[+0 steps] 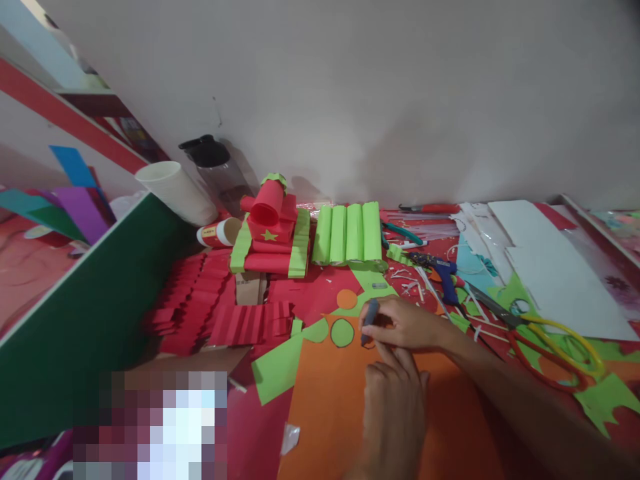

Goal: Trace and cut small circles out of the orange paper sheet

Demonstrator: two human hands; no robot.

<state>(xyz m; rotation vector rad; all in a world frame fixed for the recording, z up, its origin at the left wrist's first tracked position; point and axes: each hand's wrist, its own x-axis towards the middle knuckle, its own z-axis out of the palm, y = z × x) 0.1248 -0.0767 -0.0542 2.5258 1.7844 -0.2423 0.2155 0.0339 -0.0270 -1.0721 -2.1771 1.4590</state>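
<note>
My right hand (410, 322) grips a dark grey marker (370, 321), its lower end at the upper part of an orange sheet of paper (325, 393). A short dark curve shows beneath the tip. My left hand (395, 410) lies on the same sheet, fingers stretched toward the marker. What is under those fingertips is hidden. Left of the marker is a green circle (343, 332) ringed by a dark line; I cannot tell whether it is a disc or a hole. An orange paper disc (347, 299) lies just above, beside green paper pieces (277, 370).
Behind stand a red and green paper tank model (270, 230) and green paper rolls (347, 233). To the right lie a blue glue gun (445, 277), scissors (555, 350) and white sheets (555, 267). Folded red strips (195, 297), a paper cup (217, 233) and a green board (100, 320) are leftward.
</note>
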